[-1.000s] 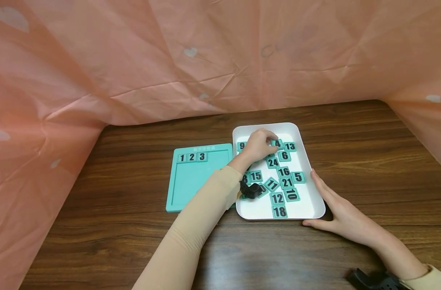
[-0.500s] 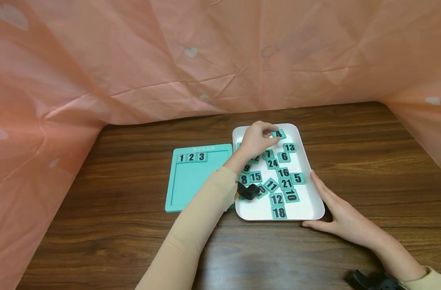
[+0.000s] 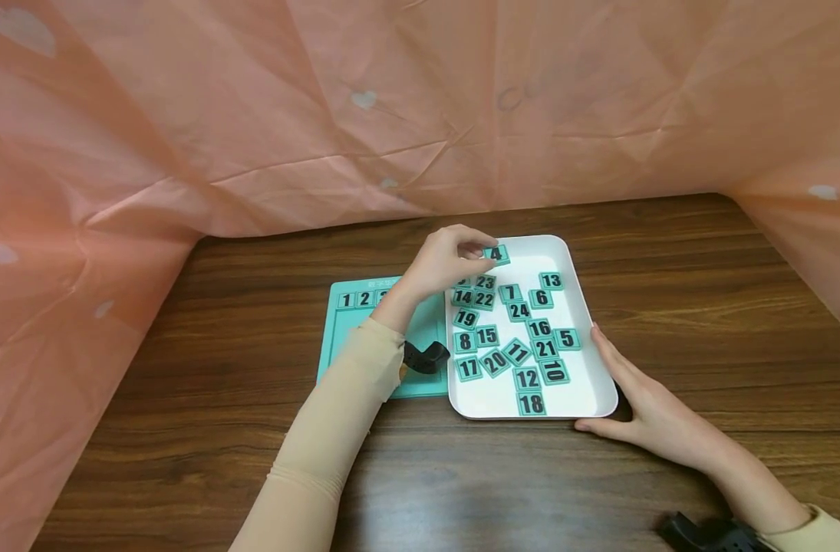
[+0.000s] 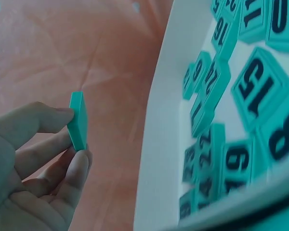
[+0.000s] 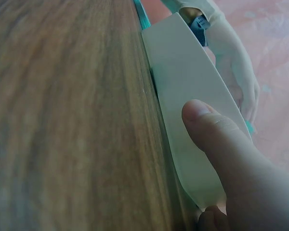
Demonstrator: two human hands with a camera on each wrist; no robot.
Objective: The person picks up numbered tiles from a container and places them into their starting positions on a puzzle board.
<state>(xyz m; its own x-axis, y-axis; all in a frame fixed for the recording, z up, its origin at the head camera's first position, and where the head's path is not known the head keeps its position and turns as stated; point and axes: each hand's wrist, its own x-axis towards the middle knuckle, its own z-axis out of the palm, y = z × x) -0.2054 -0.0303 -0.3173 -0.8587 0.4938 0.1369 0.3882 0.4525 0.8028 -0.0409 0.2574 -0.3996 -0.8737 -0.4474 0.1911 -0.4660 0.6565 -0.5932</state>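
Note:
My left hand pinches a teal number tile marked 4 between thumb and fingers, over the far left corner of a white tray. The left wrist view shows the tile edge-on at the fingertips. Several other number tiles lie face up in the tray. My right hand rests at the tray's near right corner, fingers along the right side. Its thumb lies against the near wall in the right wrist view. Left of the tray lies a teal puzzle board; tiles 1 and 2 show in its top row, the third partly hidden.
Brown wood tabletop surrounds the board and tray. A pink curtain hangs behind the table and along its sides. My left forearm crosses over the board, with a black wrist camera on it.
My left hand has lifted tile 4 from among the tiles beside 13 and carried it toward the tray's far left corner. My right hand has stayed at the near right corner.

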